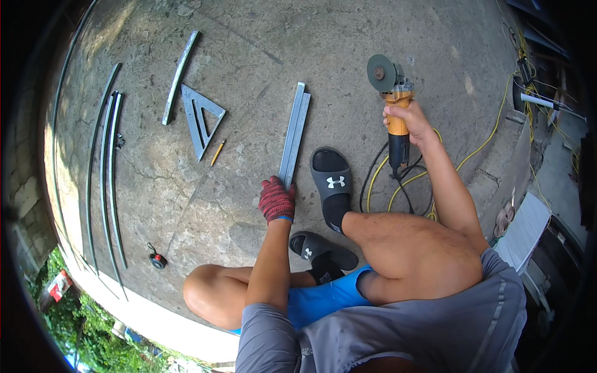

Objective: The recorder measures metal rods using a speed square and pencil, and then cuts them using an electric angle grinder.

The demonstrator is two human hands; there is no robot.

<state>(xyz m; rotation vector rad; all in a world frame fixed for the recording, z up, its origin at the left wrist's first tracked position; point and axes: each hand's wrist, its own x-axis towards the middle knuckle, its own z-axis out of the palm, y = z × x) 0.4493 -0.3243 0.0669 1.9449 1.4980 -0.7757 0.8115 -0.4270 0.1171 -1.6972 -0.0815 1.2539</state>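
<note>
My left hand point(277, 200), in a red and black knitted glove, is closed around the near end of two short metal channels point(295, 133). The channels lie side by side on the concrete, one reaching slightly farther than the other. Bare, my right hand point(407, 122) grips a yellow and black angle grinder point(398, 112) by its body. The grinder's dark cutting disc point(382, 73) points away from me, apart from the metal. Whether the disc is spinning cannot be told.
Left of the channels lie a triangular speed square point(200, 121), a pencil point(218, 152), another short metal bar point(181, 78) and a tape measure point(157, 259). Several long metal strips point(104, 168) lie farther left. Yellow cord point(476, 163) loops at right. My sandalled foot point(331, 186) is close to the channels.
</note>
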